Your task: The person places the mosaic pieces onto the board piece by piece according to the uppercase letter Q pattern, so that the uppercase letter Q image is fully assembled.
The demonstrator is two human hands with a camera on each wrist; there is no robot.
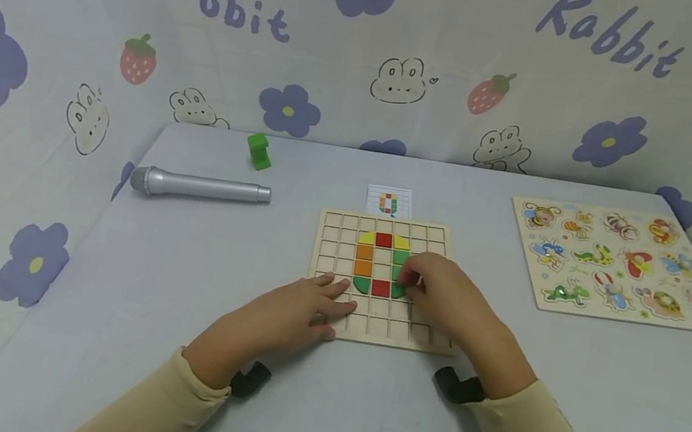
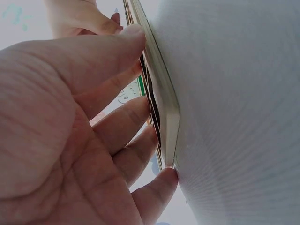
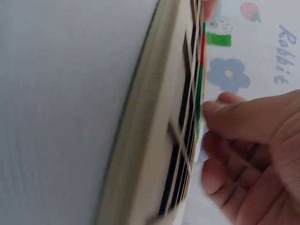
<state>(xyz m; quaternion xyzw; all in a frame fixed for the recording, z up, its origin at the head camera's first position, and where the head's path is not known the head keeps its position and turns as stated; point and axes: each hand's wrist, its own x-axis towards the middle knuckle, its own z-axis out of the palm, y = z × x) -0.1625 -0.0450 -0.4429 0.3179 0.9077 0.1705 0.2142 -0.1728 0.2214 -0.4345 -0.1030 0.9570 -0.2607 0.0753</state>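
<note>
A wooden grid board [image 1: 440,236] lies on the table, bearing a ring of coloured tiles: yellow corners at the top, red tiles [image 1: 383,240], orange tiles [image 1: 365,252] at left, green tiles [image 1: 401,257] at right and the bottom corners. My left hand [image 1: 300,312] rests with spread fingers on the board's near left part; in the left wrist view its thumb and fingertips touch the board's edge [image 2: 171,136]. At the ring's lower right, my right hand [image 1: 446,295] bends its fingers beside the green corner tile [image 1: 398,291]. Whether its fingertips pinch a tile is hidden.
A small pattern card [image 1: 381,192] touches the board's far side. To the left lie a silver microphone [image 1: 205,187] and a green block [image 1: 258,151]. An insect picture puzzle board [image 1: 592,279] lies at the right. A printed cloth [image 1: 203,83] hangs behind the table.
</note>
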